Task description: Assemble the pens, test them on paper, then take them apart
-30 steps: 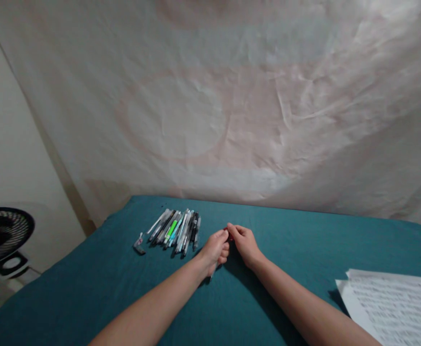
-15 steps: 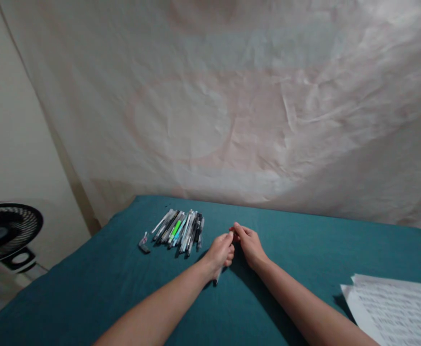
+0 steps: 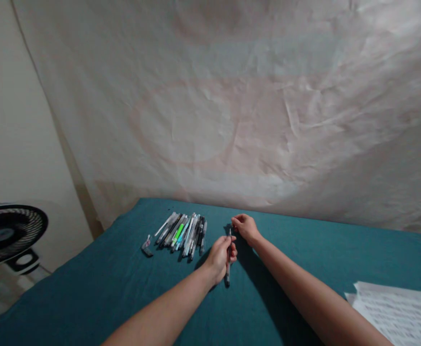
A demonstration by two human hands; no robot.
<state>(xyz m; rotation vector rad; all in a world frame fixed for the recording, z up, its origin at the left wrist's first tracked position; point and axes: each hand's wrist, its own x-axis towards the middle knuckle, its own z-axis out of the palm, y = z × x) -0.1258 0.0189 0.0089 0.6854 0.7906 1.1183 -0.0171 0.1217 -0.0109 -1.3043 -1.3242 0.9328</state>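
Note:
My left hand (image 3: pixel 220 258) is closed around a slim pen (image 3: pixel 228 269), whose pointed tip faces away from me and whose dark end sticks out below the fist. Just past that tip, my right hand (image 3: pixel 245 228) is pinched low over the cloth, apart from the pen. Whatever its fingertips hold, if anything, is too small to make out. To the left of both hands lies a row of several pens (image 3: pixel 181 234), mostly black, grey and clear, with a bright green one (image 3: pixel 178 232) among them. A small dark and pinkish item (image 3: pixel 146 246) sits left of the row.
A dark green cloth (image 3: pixel 117 288) covers the table. Sheets of paper with writing (image 3: pixel 398 312) lie at the right front. A black fan (image 3: pixel 5 235) stands off the left edge. Behind the table hangs a wrinkled pale sheet (image 3: pixel 268 120).
My right hand has moved away from the left hand, forward and a little to the right. The pen in my left hand now shows its tip, and the left hand has turned slightly.

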